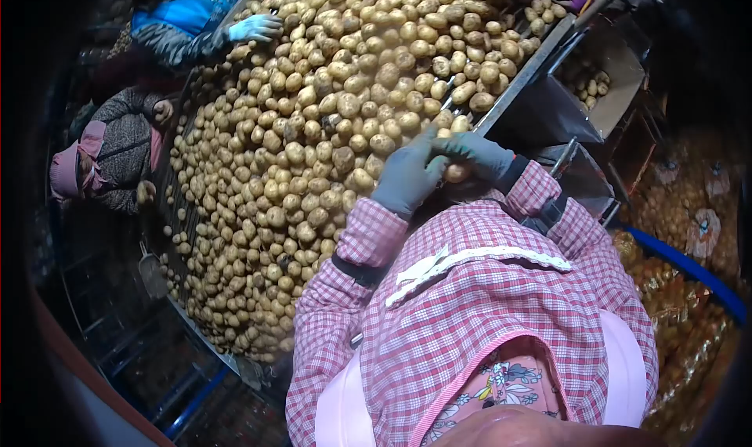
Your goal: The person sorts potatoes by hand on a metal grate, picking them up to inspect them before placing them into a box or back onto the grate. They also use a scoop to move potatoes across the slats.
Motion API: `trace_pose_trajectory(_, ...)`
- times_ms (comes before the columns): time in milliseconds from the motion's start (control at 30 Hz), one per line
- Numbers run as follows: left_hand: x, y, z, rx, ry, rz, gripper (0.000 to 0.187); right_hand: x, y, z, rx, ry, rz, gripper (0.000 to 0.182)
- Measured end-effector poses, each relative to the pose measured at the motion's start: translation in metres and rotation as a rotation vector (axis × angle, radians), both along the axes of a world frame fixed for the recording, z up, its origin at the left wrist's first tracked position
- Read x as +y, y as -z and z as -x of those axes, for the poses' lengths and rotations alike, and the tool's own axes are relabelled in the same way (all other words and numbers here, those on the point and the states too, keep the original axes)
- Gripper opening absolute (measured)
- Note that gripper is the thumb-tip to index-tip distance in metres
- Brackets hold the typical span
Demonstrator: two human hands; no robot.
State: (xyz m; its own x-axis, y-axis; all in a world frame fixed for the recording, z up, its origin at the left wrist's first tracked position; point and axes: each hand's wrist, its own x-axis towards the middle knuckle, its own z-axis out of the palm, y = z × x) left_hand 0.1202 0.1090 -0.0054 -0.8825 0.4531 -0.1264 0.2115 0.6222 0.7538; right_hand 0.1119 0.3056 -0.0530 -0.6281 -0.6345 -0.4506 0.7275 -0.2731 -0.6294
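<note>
We are clasping a potato (454,173) in our right hand (484,155), the grip of our left hand (407,177) unclear; some are lying in a bin (620,104), a vast heap (313,133) outside.

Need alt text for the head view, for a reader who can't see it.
The wearer's gloved left hand and right hand meet by a potato at the near edge of a broad heap of potatoes. Two co-workers are at the left, one in a pink cap, and metal bins stand at the right.
</note>
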Motion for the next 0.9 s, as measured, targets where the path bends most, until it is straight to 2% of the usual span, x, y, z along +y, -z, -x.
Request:
trace_pose_trajectory(100, 0.026, -0.008, 0.004, -0.181, 0.044, -0.088, 0.058, 0.029, -0.004, -0.019, -0.082, 0.225, -0.053, 0.035)
trace_pose_trajectory(133, 0.034, -0.005, 0.005, -0.287, 0.027, -0.236, 0.056, 0.045, -0.011, -0.025, -0.099, 0.311, -0.064, 0.036)
trace_pose_trajectory(167, 0.035, 0.001, 0.007, -0.265, 0.033, -0.294, 0.055, 0.062, -0.017, -0.029, -0.117, 0.394, -0.073, 0.036)
trace_pose_trajectory(233, 0.032, 0.02, 0.013, -0.227, 0.041, -0.41, 0.053, 0.104, -0.021, -0.03, -0.059, 0.663, -0.207, 0.036)
trace_pose_trajectory(267, 0.021, 0.023, 0.016, -0.33, -0.026, -0.39, 0.05, 0.133, -0.03, -0.027, 0.031, 0.676, -0.245, 0.036)
trace_pose_trajectory(333, -0.003, 0.03, 0.019, -0.472, -0.17, -0.406, 0.045, 0.216, -0.013, -0.014, 0.166, 0.72, -0.36, 0.037)
trace_pose_trajectory(367, -0.016, 0.023, 0.018, -0.532, -0.26, -0.413, 0.043, 0.253, -0.012, -0.011, 0.146, 0.823, -0.42, 0.038)
trace_pose_trajectory(400, -0.029, 0.016, 0.016, -0.588, -0.355, -0.424, 0.041, 0.304, -0.002, 0.002, 0.248, 0.811, -0.628, 0.036)
trace_pose_trajectory(433, -0.04, 0.007, 0.013, -0.525, -0.424, -0.432, 0.04, 0.357, 0.008, 0.015, 0.269, 0.823, -0.719, 0.034)
trace_pose_trajectory(500, -0.082, 0.021, 0.006, -0.253, -0.48, -0.269, 0.04, 0.501, 0.076, 0.049, 0.413, 0.864, -0.986, 0.044)
trace_pose_trajectory(533, -0.108, 0.037, 0.001, -0.239, -0.566, -0.326, 0.041, 0.526, 0.078, 0.056, 0.512, 0.834, -1.167, 0.052)
trace_pose_trajectory(567, -0.126, 0.031, -0.003, -0.191, -0.654, -0.282, 0.042, 0.439, 0.011, 0.062, 0.278, 0.85, -1.388, 0.054)
trace_pose_trajectory(633, -0.182, 0.051, -0.013, -0.064, -0.751, -0.086, 0.043, 0.418, 0.042, 0.087, 0.549, 0.73, -0.975, 0.05)
trace_pose_trajectory(667, -0.197, 0.046, -0.019, 0.001, -0.794, 0.038, 0.044, 0.376, 0.046, 0.099, 0.549, 0.577, -0.668, 0.045)
trace_pose_trajectory(700, -0.212, 0.042, -0.025, 0.065, -0.833, 0.16, 0.045, 0.271, 0.002, 0.094, 0.518, 0.512, -0.584, 0.042)
trace_pose_trajectory(733, -0.237, 0.055, -0.031, 0.165, -0.856, 0.25, 0.048, 0.202, -0.005, 0.099, 0.449, 0.465, -0.664, 0.038)
trace_pose_trajectory(767, -0.242, 0.042, -0.039, 0.232, -0.849, 0.368, 0.053, 0.132, -0.024, 0.095, 0.441, 0.358, -0.657, 0.036)
trace_pose_trajectory(833, -0.257, 0.047, -0.051, 0.312, -0.981, 0.551, 0.058, 0.044, -0.039, 0.097, 0.388, 0.129, -0.55, 0.039)
trace_pose_trajectory(900, -0.259, 0.043, -0.051, 0.266, -0.984, 0.532, 0.061, -0.018, -0.013, 0.102, 0.534, 0.125, -0.436, 0.039)
